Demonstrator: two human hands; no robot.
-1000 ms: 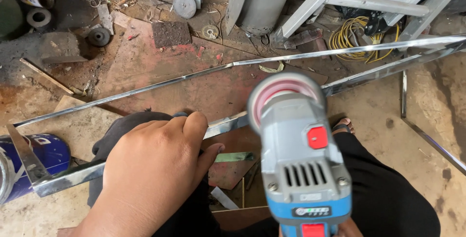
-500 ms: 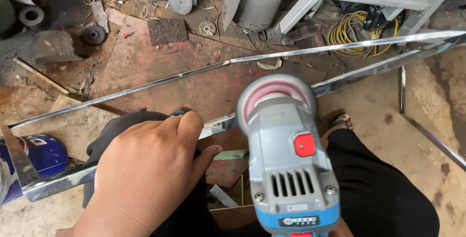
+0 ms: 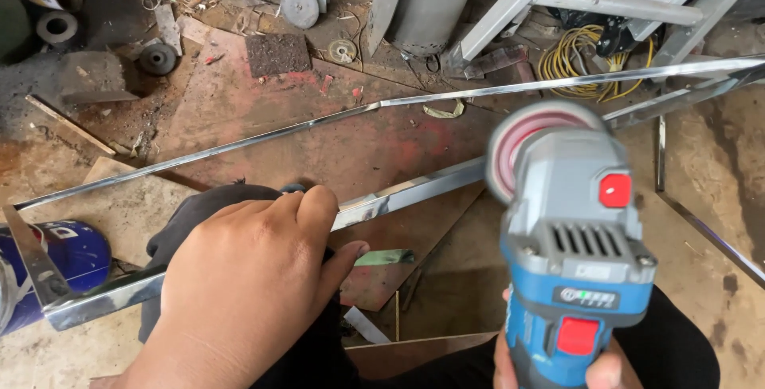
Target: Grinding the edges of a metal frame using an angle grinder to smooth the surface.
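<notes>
At six o'clock the left hand (image 3: 247, 285) presses down, fingers curled, on a shiny steel bar (image 3: 414, 191) that runs across the floor (image 3: 717, 158) toward two o'clock. At five o'clock the right hand (image 3: 558, 369), mostly hidden, grips a blue-grey grinder (image 3: 574, 253), its disc (image 3: 518, 146) just above the bar. A blue can (image 3: 68, 249) lies at nine o'clock, yellow cable (image 3: 586, 50) at one.

Blue cylindrical can (image 3: 68, 257) with white label lies far left.
</notes>
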